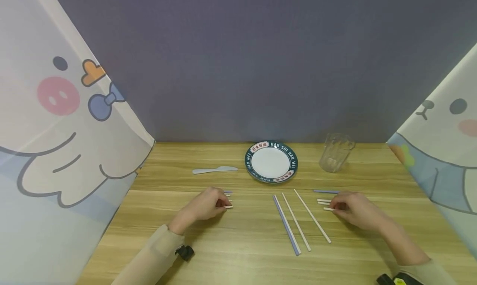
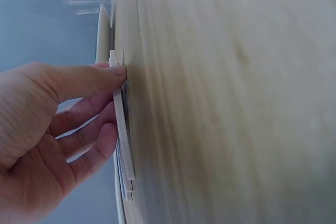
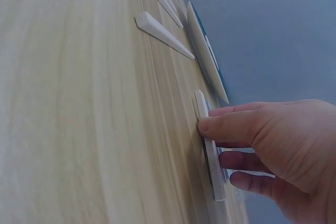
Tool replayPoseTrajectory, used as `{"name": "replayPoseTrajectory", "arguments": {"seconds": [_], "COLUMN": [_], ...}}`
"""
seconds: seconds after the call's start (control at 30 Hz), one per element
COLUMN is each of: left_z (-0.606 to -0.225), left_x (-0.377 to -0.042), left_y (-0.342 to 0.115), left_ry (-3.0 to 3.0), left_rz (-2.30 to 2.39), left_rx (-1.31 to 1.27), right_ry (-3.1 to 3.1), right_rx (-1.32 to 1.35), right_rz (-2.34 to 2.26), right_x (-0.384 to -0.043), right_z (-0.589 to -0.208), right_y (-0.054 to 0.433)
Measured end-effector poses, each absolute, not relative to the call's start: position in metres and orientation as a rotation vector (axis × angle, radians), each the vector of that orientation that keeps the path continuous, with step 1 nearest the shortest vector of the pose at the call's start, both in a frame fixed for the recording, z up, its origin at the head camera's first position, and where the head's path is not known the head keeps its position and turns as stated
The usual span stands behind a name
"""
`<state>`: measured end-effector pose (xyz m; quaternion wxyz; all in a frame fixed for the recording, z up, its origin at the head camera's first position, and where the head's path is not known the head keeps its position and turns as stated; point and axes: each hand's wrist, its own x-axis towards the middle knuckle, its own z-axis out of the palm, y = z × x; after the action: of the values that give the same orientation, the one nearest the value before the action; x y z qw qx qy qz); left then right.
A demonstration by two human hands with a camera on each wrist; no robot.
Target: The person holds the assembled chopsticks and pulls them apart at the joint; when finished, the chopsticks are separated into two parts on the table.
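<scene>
My left hand (image 1: 208,204) pinches a thin white stick (image 2: 122,121) between thumb and fingers, low over the table. In the head view, more white sticks and a blue stick (image 1: 228,192) lie just behind it, partly hidden by the fingers. On the other side, my right hand (image 1: 355,210) holds a similar white stick (image 3: 214,171), its thumb on the near face and fingers behind. Two white sticks (image 1: 323,201) and a blue stick (image 1: 325,191) lie beyond that one, their right ends covered by the hand.
Between the hands, long white sticks (image 1: 312,216) and a long blue stick (image 1: 286,225) lie slanted on the wooden table (image 1: 246,252). Farther back are a pale knife (image 1: 215,170), a green-rimmed plate (image 1: 270,163) and a clear cup (image 1: 335,153). A grey wall (image 1: 238,69) stands behind.
</scene>
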<state>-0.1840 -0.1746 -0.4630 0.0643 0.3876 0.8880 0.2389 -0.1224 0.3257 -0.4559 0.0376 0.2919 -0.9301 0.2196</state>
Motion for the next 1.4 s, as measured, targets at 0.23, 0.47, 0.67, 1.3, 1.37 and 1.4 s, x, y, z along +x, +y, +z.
{"name": "replayPoseTrajectory", "arguments": {"seconds": [0.23, 0.47, 0.67, 1.3, 1.37, 1.4], "left_z": [-0.463, -0.459, -0.451, -0.439, -0.441, -0.441], "left_x": [-0.186, -0.186, -0.187, -0.183, -0.182, -0.182], "left_y": [-0.174, -0.171, -0.156, -0.072, -0.065, -0.062], "left_ry": [2.682, 2.663, 2.668, 2.623, 2.617, 2.612], "left_rz": [0.716, 0.732, 0.745, 0.775, 0.762, 0.758], "left_rx": [1.155, 1.136, 1.165, 1.313, 1.327, 1.342], "right_ry": [-2.842, -2.865, -2.796, -2.717, -2.691, -2.679], "right_rx": [0.883, 0.850, 0.840, 0.946, 0.983, 1.007], "right_rz": [0.688, 0.701, 0.713, 0.807, 0.837, 0.853], "right_x": [-0.123, -0.124, -0.125, -0.121, -0.119, -0.118], "right_z": [-0.456, -0.455, -0.449, -0.437, -0.442, -0.444], "right_y": [0.323, 0.320, 0.317, 0.250, 0.243, 0.239]}}
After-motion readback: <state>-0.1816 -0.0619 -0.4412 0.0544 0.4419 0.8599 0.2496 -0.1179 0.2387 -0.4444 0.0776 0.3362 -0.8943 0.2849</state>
